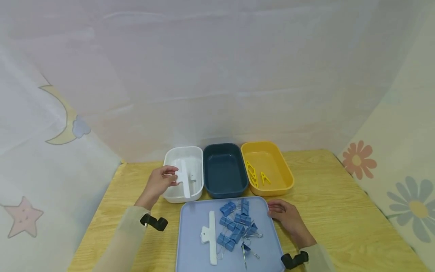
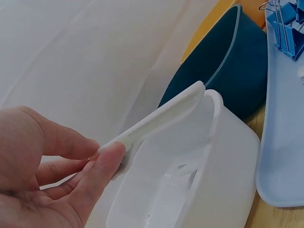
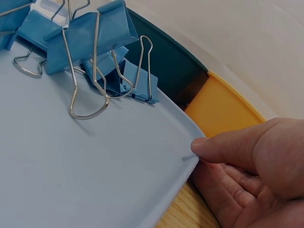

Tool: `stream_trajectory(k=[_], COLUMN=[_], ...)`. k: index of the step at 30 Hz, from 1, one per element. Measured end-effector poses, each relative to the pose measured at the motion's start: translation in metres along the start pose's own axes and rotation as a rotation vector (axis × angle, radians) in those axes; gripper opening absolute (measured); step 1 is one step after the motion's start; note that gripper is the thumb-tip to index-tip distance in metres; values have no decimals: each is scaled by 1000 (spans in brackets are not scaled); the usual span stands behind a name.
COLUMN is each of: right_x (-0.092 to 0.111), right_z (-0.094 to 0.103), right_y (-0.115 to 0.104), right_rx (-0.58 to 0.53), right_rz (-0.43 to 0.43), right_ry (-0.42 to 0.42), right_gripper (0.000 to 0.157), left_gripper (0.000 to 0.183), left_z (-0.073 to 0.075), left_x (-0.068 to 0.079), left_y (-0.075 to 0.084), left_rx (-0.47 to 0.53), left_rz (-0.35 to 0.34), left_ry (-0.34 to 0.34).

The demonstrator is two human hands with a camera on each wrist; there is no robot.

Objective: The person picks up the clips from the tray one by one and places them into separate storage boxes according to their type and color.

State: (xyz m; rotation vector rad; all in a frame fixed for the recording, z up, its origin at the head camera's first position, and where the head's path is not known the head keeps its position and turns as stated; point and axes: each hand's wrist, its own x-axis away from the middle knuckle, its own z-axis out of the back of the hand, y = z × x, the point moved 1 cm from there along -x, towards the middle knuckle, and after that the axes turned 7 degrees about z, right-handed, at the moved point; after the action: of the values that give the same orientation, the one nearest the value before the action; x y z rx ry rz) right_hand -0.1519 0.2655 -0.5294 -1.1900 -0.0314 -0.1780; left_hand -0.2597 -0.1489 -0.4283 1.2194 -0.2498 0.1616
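Observation:
Over the white bin (image 1: 168, 193), my left hand (image 1: 159, 183) pinches a white wide-jawed plastic clip (image 1: 185, 185) between thumb and fingers. In the left wrist view the clip's long bar (image 2: 166, 111) slants up, its far end overlapping the bin's rim. Another white clip partly shows inside that bin. My right hand (image 1: 287, 217) grips the light blue tray (image 1: 193, 253) at its far right corner, thumb (image 3: 202, 146) on the rim and fingers below it. On the tray lie a white clip (image 1: 212, 238) and a pile of blue binder clips (image 1: 242, 220).
A dark blue bin (image 1: 225, 193) stands between the white bin and a yellow bin (image 1: 288, 181), which holds several yellow clothespins (image 1: 252, 172). All three line up behind the tray on the wooden table (image 1: 340, 211), close to the pale cloth backdrop (image 1: 217, 94).

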Motion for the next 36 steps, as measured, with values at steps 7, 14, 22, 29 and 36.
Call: stream_trajectory(k=[7,14,22,29,36], right_x=[-2,-1,0,1,0], right_z=[0,1,1,2,2], right_y=[0,-1,-2,-2,-1], right_rx=[7,5,-25,-31,-42], right_rz=[-8,-11,-2,21,26], right_ry=[-8,-8,-25,-28,-26], right_gripper=[37,37,39,38,39], left_gripper=[32,32,31,32,32], left_z=[1,1,-1,-3,-6], left_x=[-7,-15,-20,-24,-30], left_y=[-2,-4,-7,-7,-9], left_rx=[9,25,9,12,-13], left_rz=[-1,13,36,51,64], left_ry=[8,12,35,30,47])
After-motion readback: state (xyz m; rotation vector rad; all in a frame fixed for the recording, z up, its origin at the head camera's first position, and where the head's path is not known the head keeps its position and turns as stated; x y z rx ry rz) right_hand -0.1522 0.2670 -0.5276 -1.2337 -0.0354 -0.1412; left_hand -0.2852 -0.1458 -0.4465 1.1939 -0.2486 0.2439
